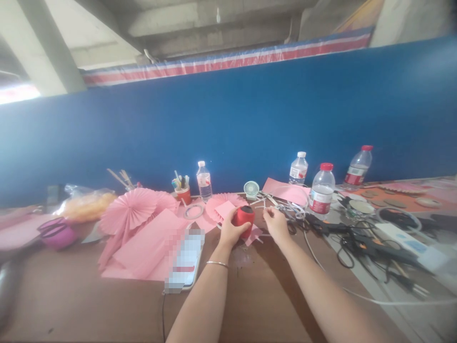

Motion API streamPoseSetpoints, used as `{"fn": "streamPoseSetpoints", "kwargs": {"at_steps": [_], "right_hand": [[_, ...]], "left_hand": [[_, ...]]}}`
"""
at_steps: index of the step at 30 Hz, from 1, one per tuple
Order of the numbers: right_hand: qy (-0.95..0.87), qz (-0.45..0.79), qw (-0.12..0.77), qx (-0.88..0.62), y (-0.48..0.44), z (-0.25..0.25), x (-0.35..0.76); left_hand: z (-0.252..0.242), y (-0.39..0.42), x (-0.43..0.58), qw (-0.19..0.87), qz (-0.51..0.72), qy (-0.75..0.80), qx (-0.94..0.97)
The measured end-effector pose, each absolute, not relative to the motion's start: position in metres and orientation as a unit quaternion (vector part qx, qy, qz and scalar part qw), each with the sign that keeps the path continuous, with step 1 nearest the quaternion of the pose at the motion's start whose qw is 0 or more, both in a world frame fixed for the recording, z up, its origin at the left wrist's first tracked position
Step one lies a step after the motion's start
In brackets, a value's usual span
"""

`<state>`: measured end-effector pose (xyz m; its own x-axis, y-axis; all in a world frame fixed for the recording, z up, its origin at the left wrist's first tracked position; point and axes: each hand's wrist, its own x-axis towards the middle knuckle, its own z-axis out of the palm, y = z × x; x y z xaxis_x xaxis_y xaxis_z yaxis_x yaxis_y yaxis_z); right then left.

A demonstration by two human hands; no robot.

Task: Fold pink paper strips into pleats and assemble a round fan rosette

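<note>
My left hand (230, 229) is wrapped round a red rounded object (245, 220) with a dark round top, possibly a small jar or can; its exact kind is unclear. To its right, my right hand (276, 224) is closed in a pinch. A thin whitish strip (260, 207) shows beside its fingertips, but whether they grip it I cannot make out. A small pink paper piece (253, 235) lies beneath the red object. Behind my left hand is a pleated pink paper fan (214, 204). A phone (189, 259) lies left of my forearm.
Pink paper sheets (146, 252) and a large paper rosette (130, 209) spread to the left. Bottles (204, 181) and a mini fan (251, 189) stand along the blue partition (228, 124). Black glue guns (367, 245) and tangled cords crowd the right side.
</note>
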<state>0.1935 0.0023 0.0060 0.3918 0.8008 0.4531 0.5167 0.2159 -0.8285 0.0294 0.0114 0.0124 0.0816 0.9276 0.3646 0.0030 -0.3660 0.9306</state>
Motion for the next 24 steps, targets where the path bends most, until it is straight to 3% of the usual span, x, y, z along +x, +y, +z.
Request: {"fn": "streamPoseSetpoints", "kwargs": {"at_steps": [5,15,24], "right_hand": [[-0.507,0.174,0.623,-0.569,-0.001,0.008,0.195],[-0.621,0.194,0.61,-0.453,-0.02,0.023,0.165],[-0.721,0.066,0.554,-0.412,-0.026,0.026,0.166]], "left_hand": [[0.006,0.023,0.026,0.507,0.619,0.362,0.479],[0.002,0.022,0.029,0.613,0.616,0.288,0.402],[0.002,0.021,0.033,0.625,0.607,0.298,0.391]]}}
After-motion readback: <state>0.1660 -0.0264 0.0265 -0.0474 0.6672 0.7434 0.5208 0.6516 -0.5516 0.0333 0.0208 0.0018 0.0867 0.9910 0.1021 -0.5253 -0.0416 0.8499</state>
